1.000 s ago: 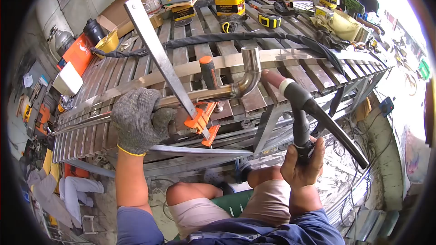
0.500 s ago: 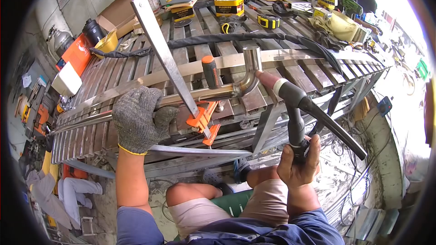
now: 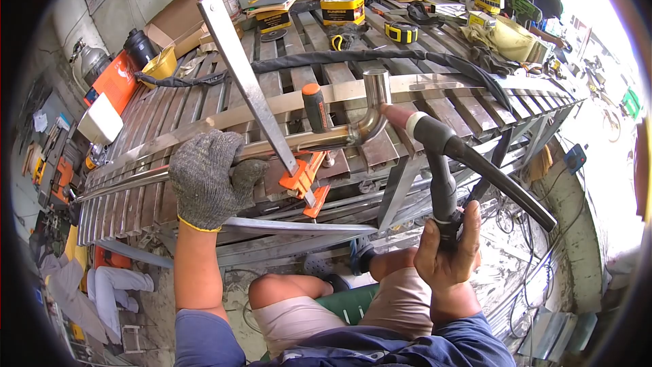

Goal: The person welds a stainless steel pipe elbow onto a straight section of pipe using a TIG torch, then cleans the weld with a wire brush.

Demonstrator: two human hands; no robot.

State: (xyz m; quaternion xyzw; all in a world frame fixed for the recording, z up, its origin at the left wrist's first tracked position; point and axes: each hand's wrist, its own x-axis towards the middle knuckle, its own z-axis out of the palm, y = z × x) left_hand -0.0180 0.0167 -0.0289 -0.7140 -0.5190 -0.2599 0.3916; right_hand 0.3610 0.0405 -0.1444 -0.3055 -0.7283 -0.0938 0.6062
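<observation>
My left hand (image 3: 212, 180), in a grey knit glove, is closed round a long shiny metal tube (image 3: 299, 141). The tube ends at the right in an elbow (image 3: 372, 124) with a short upright pipe end (image 3: 376, 84). In my bare right hand (image 3: 449, 248) is a black TIG welding torch (image 3: 441, 187), gripped low on its handle. The torch's pinkish cup (image 3: 399, 115) points left, its tip right at the elbow; its long back cap (image 3: 509, 187) slants down to the right. A bar clamp (image 3: 299, 175) with orange jaws stands between my hands, across the tube.
The slatted metal bench (image 3: 136, 177) carries a flat metal strip (image 3: 272, 105), a black sleeved cable (image 3: 319, 58), a tape measure (image 3: 401, 32) and a yellow-black box (image 3: 343, 11). A curved metal bar (image 3: 299, 226) runs along the front. At lower left sits another person (image 3: 112, 292).
The torch has tilted slightly: its head and back cap have shifted a little to the right. My left hand, the tube and the clamp look the same.
</observation>
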